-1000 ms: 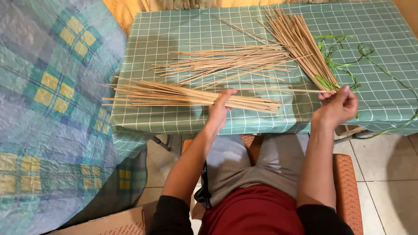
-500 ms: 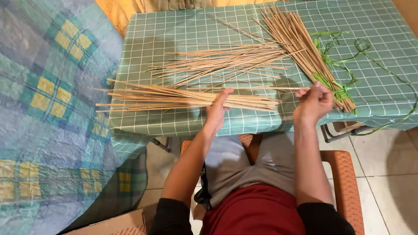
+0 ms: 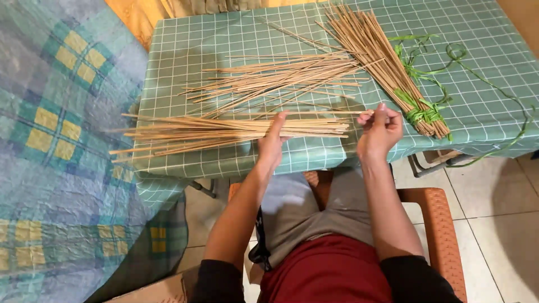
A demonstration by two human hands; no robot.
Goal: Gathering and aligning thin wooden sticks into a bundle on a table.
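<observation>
Green checked cloth over desk [image 3: 224,39], tiled floor beyond. Near front edge: long stick bundle [image 3: 185,132] lying parallel to it, left hand [image 3: 273,140] grip clamped on its right part. Right hand [image 3: 379,132] grip pinched on single thin stick [image 3: 314,113], just beside bundle's right end. Loose sticks [image 3: 275,78] mid-desk. Tied bundle [image 3: 382,62] with green ribbon [image 3: 424,115] toward right front corner. No labels visible.

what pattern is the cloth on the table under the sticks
The tablecloth is green with a thin white grid of squares, clearest in the head view.
</observation>
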